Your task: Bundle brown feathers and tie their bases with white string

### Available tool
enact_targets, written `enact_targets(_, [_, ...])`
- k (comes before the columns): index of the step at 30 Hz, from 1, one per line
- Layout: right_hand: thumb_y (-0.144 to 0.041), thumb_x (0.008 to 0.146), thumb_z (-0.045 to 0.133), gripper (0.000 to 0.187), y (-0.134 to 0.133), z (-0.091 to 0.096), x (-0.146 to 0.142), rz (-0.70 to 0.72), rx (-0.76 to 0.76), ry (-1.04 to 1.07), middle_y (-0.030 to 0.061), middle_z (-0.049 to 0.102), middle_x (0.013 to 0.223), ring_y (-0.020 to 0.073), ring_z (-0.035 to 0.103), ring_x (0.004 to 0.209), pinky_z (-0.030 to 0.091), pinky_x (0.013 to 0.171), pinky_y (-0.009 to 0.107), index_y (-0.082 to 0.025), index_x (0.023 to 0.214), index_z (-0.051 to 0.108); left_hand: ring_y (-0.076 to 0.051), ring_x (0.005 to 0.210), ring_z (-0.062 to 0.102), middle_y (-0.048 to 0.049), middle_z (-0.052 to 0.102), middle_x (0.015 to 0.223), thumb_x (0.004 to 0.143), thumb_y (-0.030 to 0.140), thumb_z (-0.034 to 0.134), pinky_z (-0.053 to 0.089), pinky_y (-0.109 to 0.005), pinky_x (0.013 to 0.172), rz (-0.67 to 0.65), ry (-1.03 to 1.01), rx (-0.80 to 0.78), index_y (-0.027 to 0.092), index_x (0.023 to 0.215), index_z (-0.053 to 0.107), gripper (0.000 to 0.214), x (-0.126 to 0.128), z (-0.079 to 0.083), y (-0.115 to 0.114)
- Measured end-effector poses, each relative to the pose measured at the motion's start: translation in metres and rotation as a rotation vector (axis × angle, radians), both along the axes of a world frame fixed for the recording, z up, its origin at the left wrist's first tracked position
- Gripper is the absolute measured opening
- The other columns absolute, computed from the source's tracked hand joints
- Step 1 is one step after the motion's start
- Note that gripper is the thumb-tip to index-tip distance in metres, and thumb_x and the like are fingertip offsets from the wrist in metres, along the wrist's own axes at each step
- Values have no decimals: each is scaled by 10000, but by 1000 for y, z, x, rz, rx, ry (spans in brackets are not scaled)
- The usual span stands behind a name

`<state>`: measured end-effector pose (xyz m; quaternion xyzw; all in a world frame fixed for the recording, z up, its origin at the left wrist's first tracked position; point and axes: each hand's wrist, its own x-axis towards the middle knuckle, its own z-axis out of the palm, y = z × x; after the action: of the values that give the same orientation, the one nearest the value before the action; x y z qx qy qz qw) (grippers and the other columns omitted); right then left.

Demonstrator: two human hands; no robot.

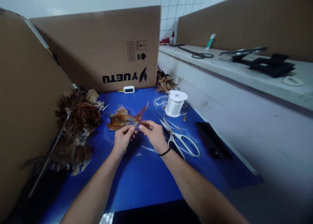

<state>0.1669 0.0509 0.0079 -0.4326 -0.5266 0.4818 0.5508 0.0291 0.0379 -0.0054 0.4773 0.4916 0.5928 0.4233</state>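
Note:
Between both hands, above the blue table (pixel 144 188), is a small feather (pixel 141 113) with a reddish-brown tip pointing up and right and a pale base. My left hand (pixel 124 137) pinches its base between thumb and fingers. My right hand (pixel 154 135), with a black band at the wrist, closes thumb and fingers on the same feather from the right. Just behind them lies a fan of orange-brown feathers (pixel 119 119). Open-bladed scissors (pixel 176 137) rest right of my right hand, and a white spool of ribbon (pixel 174 103) stands beyond them.
A large heap of brown feathers (pixel 78 119) covers the left side, with another feather bunch (pixel 165 82) at the back. A black phone (pixel 212 140) lies at right. Cardboard panels (pixel 97 44) wall the back and left. A small white digital display (pixel 129 89) stands behind. A ledge (pixel 234 64) runs along the right.

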Motion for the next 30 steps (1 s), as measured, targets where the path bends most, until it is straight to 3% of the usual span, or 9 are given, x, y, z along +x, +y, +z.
enact_targets(4, [-251, 741, 592, 130, 9, -8, 9, -101, 122, -183, 32, 680, 788, 142, 597, 665, 482, 665, 278, -172, 800, 675, -59, 471, 490, -18, 619, 613, 660, 342, 713, 327, -159, 386, 104, -184, 1, 120, 763, 680, 247, -10, 9, 4])
enact_targets(7, [-173, 766, 555, 124, 13, -14, 13, -117, 300, -490, 35, 656, 803, 149, 583, 705, 461, 735, 300, -183, 797, 675, -35, 423, 442, -16, 609, 612, 641, 332, 725, 234, -143, 340, 154, -289, 21, 112, 766, 668, 260, -18, 13, 8])
enact_targets(10, [-141, 792, 545, 149, 13, -17, 9, -90, 465, -805, 50, 647, 870, 180, 554, 846, 402, 841, 335, -189, 844, 676, -11, 376, 380, -11, 604, 615, 638, 325, 725, 175, -141, 323, 188, -349, 32, 106, 780, 663, 268, -26, 13, 10])
enact_targets(15, [-238, 810, 590, 121, 8, -17, -12, 21, 523, -1098, 45, 640, 946, 216, 487, 944, 354, 795, 350, -221, 905, 663, -7, 370, 372, -7, 597, 609, 635, 314, 725, 191, -144, 333, 239, -392, 75, 102, 774, 666, 261, -35, 13, 14])
enact_targets(22, [-158, 889, 425, 235, 16, -5, -40, 45, 675, -1244, 73, 603, 944, 217, 450, 933, 325, 779, 351, -214, 960, 641, -14, 385, 396, -2, 587, 599, 621, 309, 724, 208, -150, 346, 319, -417, 74, 103, 745, 663, 249, -42, 8, 19])
enact_targets(26, [-176, 890, 426, 244, 27, -5, -54, 108, 713, -1298, 88, 597, 899, 226, 468, 930, 337, 784, 366, -192, 866, 668, -18, 390, 399, 0, 584, 592, 623, 314, 720, 212, -154, 350, 322, -408, 68, 104, 753, 661, 254, -41, 7, 19])
enact_targets(28, [-192, 872, 465, 226, 33, -6, -56, 106, 668, -1207, 81, 613, 879, 216, 499, 909, 358, 797, 365, -192, 817, 684, -20, 393, 400, 0, 581, 590, 629, 315, 715, 217, -154, 353, 316, -403, 62, 103, 755, 659, 252, -41, 6, 19])
enact_targets(30, [-198, 835, 523, 178, 41, -7, -54, 93, 568, -985, 63, 639, 867, 185, 545, 852, 395, 792, 334, -199, 807, 699, -21, 398, 403, -1, 579, 593, 637, 312, 709, 224, -154, 356, 308, -402, 51, 102, 761, 659, 250, -40, 6, 19])
